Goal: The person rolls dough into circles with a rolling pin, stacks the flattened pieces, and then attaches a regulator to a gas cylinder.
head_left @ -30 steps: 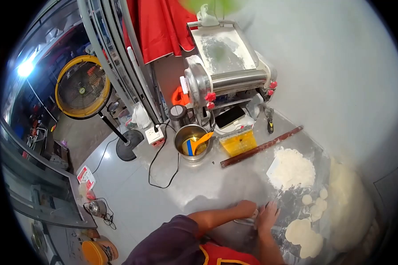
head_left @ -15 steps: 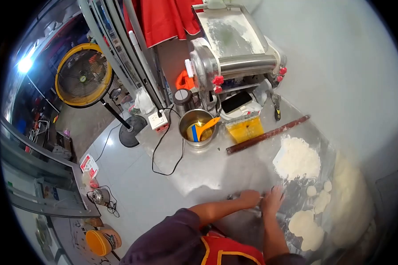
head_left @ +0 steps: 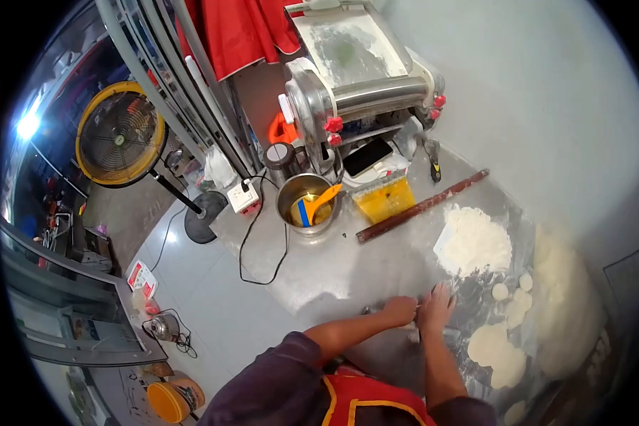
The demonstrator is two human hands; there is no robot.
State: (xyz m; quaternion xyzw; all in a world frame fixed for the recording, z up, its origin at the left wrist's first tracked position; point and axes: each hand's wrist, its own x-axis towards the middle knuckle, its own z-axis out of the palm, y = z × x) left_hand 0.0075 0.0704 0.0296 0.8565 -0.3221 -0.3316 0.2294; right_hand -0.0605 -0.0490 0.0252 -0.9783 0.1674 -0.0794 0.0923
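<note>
Pressing down side by side on the steel table (head_left: pixel 334 270), the left hand (head_left: pixel 399 310) is curled shut over a thin rolling pin (head_left: pixel 371 310) while the right hand (head_left: pixel 437 309) lies flat on it, fingers spread. Just right lie flattened dough rounds (head_left: pixel 497 351), with a flour heap (head_left: pixel 473 241) beyond.

The long brown wooden rolling pin (head_left: pixel 422 205) is lying on the shiny steel table (head_left: pixel 334 270), behind the white pile of flour (head_left: pixel 473 241). The round steel pot (head_left: pixel 305 207) is sitting to the left of the square yellow box (head_left: pixel 384 199), and the big steel dough roller machine (head_left: pixel 358 92) is standing behind them both. The flat round pieces of pale dough (head_left: pixel 498 346) are lying to the right of the right hand (head_left: pixel 437 310), the left hand (head_left: pixel 399 310) is resting just beside that hand, and the small dough balls (head_left: pixel 511 287) are sitting between the flat pieces and the flour.
</note>
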